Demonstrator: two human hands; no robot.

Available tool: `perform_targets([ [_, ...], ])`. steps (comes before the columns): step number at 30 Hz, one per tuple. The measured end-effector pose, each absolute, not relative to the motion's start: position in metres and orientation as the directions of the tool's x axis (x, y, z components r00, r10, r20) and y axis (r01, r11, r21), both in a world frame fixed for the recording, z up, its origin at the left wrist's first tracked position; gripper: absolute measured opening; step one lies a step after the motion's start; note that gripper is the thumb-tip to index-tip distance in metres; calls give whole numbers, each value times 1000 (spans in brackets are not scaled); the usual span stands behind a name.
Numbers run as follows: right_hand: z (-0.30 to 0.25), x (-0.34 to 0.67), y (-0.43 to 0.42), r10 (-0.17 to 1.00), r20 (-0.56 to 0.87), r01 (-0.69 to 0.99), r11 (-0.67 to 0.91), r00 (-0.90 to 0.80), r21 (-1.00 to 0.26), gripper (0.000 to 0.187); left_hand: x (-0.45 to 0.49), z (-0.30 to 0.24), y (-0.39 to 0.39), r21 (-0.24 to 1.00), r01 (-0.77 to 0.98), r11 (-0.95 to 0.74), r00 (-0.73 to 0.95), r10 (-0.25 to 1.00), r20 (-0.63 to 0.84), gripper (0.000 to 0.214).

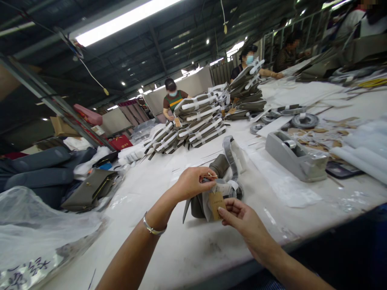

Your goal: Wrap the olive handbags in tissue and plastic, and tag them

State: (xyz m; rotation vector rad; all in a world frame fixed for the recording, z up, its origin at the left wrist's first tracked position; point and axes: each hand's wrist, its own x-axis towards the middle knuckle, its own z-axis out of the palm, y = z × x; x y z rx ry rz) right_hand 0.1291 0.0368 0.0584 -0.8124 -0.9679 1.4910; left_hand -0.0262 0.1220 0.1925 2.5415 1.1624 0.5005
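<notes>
A grey handbag [211,189] wrapped partly in white paper lies on the white table [187,249] in front of me. My left hand [192,183], a silver bangle on its wrist, is closed in a pinch on a thin string or pin at the bag's top. My right hand [242,219] pinches the lower edge of a brown paper tag [216,203] that hangs against the bag. A grey strap [231,155] loops up behind the bag.
A grey tape dispenser [294,155] stands to the right. Stacks of wrapped grey bags [196,123] fill the table's middle. Tape rolls [304,120], tags and paper lie far right. A grey bag [89,189] and plastic sheeting [39,229] sit left. Several people work at the far side.
</notes>
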Motion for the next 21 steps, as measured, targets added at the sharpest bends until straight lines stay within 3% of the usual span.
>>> perform_targets([
  [3,56,138,38,960,277,-48,278,29,-959,22,-26,192,123,403,664,-630,609,768,197,18],
  [6,55,149,42,795,595,307,540,119,-783,13,-25,191,124,408,657,-634,615,764,197,19],
  [9,57,159,51,613,784,513,643,100,-568,14,-25,191,124,418,646,-639,621,758,200,19],
  [14,66,166,67,537,843,636,660,-26,-400,3,-24,194,122,440,624,-646,633,748,200,18],
  [17,67,166,73,513,852,632,695,-102,-343,6,-23,194,122,450,614,-648,639,743,198,18],
  [21,62,163,73,508,862,626,670,6,-399,9,-24,195,121,569,563,-600,626,759,180,17],
])
